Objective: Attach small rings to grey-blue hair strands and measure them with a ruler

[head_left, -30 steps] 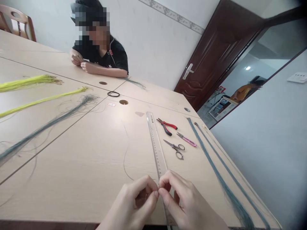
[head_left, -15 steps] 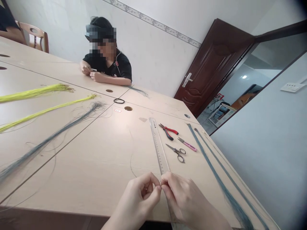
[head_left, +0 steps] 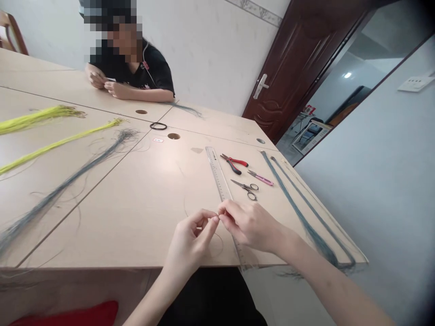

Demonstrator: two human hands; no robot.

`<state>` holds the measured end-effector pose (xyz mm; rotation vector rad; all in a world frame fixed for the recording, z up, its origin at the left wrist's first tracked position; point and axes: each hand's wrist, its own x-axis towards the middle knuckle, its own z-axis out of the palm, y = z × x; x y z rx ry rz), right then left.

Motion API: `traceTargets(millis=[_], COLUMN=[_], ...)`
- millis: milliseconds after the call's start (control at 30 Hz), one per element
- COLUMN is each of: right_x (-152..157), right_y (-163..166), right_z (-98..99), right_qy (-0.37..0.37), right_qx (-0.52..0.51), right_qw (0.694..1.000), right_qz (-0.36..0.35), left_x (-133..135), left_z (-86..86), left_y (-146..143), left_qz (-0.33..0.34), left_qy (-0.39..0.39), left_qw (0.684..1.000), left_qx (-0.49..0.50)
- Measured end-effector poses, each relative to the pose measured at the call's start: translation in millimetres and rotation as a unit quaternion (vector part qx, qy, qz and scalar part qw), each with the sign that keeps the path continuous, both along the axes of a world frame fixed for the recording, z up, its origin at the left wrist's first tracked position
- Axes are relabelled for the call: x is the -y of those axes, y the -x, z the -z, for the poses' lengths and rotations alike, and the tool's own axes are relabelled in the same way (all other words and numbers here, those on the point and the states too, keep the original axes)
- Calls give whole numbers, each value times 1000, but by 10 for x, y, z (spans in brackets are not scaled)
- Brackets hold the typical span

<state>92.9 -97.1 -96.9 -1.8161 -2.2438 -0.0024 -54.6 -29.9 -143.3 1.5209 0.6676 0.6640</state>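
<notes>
My left hand [head_left: 190,240] and my right hand [head_left: 251,224] meet fingertip to fingertip over the near part of the table. Each pinches thumb against forefinger on a fine dark thread [head_left: 185,203], most of which is too thin to follow. One stretch of it trails away beyond my left hand, and a faint loop hangs below the fingers. Beneath my right hand lies a clear ruler [head_left: 215,170], its middle partly covered. Just past that hand are small scissors [head_left: 247,187], red-and-black pliers [head_left: 235,164] and pink-handled snips [head_left: 261,178].
Grey-blue thread bundles [head_left: 294,203] run along the table's right side. On the left lie another grey bundle [head_left: 78,176] and yellow bundles [head_left: 61,148]. A black ring [head_left: 158,126] rests near a cable hole [head_left: 173,136]. Across the table [head_left: 142,235] sits a person [head_left: 149,74].
The view has tilted down, so the table's near edge and my lap now show. My hands stay pinched together, and a loop of thread has come into sight below them.
</notes>
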Motion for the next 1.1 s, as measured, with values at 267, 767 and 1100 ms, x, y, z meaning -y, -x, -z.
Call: traceTargets(millis=[267, 767, 1100], right_x=[-326, -1367, -697], right_y=[-419, -1158, -886], right_z=[-180, 97, -1], right_qy=[7, 168, -16], right_qx=[-21, 54, -91], right_qw=[993, 919, 947], right_qz=[116, 352, 309], left_x=[38, 72, 61], left_z=[-21, -43, -4], left_y=[-3, -7, 10], left_qz=[-49, -64, -39], left_qy=[-10, 3, 19], left_qw=[999, 998, 999], left_qx=[-1, 0, 17])
